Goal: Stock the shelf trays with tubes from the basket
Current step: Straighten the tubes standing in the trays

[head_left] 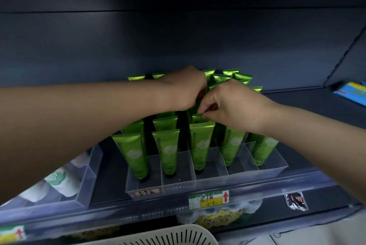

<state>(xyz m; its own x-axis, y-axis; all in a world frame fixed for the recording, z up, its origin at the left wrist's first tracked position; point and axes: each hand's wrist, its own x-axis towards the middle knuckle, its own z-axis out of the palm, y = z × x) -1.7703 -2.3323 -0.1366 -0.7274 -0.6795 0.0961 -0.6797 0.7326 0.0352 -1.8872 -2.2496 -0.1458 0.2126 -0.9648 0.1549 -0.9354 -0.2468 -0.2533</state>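
Note:
Several green "Chamomile" tubes (pixel 167 151) stand cap-down in a clear divided tray (pixel 213 180) on the dark shelf. My left hand (pixel 184 88) reaches over the tray's middle rows, its fingers curled down among the tube tops. My right hand (pixel 227 104) is beside it, thumb and forefinger pinching the crimped top of a green tube (pixel 198 117) in the third column. The two hands touch each other. The white slotted basket (pixel 168 235) shows its rim at the bottom edge; its contents are hidden.
A second clear tray (pixel 87 177) at the left holds white tubes with green print. Blue packets (pixel 352 92) lie on the shelf at the right. Price labels run along the shelf's front rail (pixel 208 201). The upper shelf edge hangs close overhead.

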